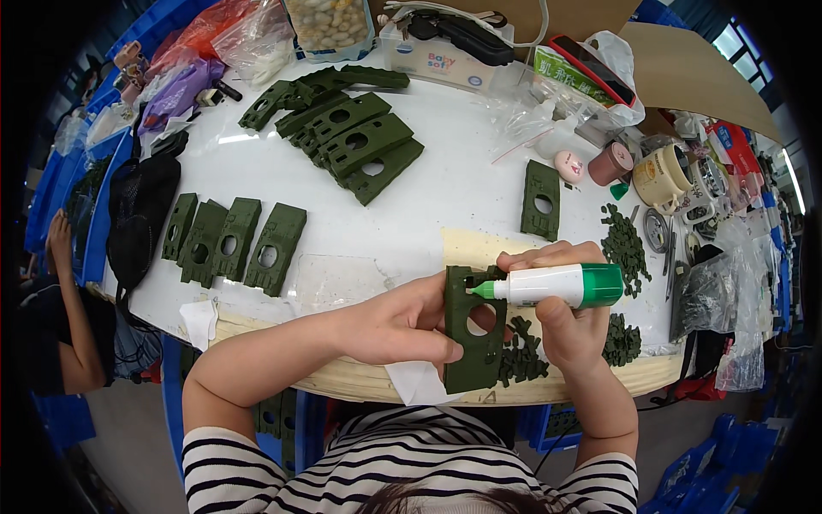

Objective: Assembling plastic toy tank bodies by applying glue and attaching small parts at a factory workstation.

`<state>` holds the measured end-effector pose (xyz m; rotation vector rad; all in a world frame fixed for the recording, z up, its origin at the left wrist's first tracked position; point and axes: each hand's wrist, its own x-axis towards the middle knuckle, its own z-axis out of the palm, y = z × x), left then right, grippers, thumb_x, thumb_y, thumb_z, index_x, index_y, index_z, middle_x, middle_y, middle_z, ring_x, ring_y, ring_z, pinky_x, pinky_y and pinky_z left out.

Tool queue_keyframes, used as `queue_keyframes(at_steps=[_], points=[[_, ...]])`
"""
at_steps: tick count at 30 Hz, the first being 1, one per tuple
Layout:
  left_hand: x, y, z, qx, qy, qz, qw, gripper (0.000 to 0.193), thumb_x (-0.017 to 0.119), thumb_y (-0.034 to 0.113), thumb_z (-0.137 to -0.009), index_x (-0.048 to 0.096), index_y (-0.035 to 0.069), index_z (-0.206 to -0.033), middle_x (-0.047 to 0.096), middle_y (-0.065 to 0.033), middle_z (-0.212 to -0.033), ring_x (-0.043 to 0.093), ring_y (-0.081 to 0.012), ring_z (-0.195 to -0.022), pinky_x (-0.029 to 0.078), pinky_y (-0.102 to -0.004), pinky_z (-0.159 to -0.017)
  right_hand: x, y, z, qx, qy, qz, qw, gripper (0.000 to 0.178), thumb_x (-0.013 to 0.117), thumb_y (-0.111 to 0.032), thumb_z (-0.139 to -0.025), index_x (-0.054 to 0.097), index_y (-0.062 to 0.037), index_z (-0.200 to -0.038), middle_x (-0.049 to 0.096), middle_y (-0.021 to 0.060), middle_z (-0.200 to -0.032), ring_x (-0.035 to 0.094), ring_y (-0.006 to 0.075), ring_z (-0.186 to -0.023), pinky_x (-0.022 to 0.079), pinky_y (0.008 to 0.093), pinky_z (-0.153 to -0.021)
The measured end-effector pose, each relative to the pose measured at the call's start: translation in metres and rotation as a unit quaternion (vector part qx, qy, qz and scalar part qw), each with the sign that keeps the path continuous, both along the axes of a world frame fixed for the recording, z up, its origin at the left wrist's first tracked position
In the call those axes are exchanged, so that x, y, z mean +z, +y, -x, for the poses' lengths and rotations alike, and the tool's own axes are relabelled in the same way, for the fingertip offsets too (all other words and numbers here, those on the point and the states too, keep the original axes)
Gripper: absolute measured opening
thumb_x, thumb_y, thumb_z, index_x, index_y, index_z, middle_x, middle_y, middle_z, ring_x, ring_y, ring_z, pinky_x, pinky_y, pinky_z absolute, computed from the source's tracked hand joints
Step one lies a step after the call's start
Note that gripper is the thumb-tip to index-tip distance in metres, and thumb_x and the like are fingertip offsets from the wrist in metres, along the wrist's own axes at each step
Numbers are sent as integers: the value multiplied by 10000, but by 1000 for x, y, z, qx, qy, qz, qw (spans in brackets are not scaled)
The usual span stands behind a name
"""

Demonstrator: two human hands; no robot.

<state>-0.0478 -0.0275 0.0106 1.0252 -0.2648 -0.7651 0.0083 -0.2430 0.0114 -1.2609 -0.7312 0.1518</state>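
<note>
Cluttered white bench (462,188). Left hand (390,324) clamps fingers (431,344) on green plate (476,358), right hand (572,338) on white-green bottle (545,286). From here, plate looks light, stiff, brittle-edged; hold long sides.

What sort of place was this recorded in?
Probably a small assembly workshop: dark green, plastic-looking plates with round holes lie grouped on a white table, small dark green rectangular pieces are heaped nearby, and blue plastic crates stand around.

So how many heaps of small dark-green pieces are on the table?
3: a middle heap between the left hand and right hand; farther right, a far heap and a near heap. Others may be hidden.
</note>
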Motion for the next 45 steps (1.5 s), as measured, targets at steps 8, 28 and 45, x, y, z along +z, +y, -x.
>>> queue_keyframes(at_steps=[8,28,45], points=[[-1,1,-1,-18,-21,13,1000,725,507,20,-834,145,52,-1462,453,-165,-1296,510,-218,-1172,520,-318,-805,4,1,3,17,-1,8,1000,369,722,-105,-830,511,39,-1097,619,215,-1059,632,276,-1018,588,299,-653],[-7,0,-2,-19,-33,12,999,703,538,48,-845,175,33,-1446,460,-142,-1289,438,-217,-1242,407,-378,-1012,2,1,0,-5,-45,34,998,363,747,-126,-813,543,24,-1074,643,179,-1031,631,284,-1033,535,360,-825],[-2,0,-3,-12,-27,22,999,750,514,25,-814,147,60,-1468,480,-175,-1295,533,-212,-1142,526,-297,-768,6,0,-2,-35,43,-48,997,301,576,-259,-940,436,-15,-1047,626,166,-967,652,263,-951,516,380,-840]])
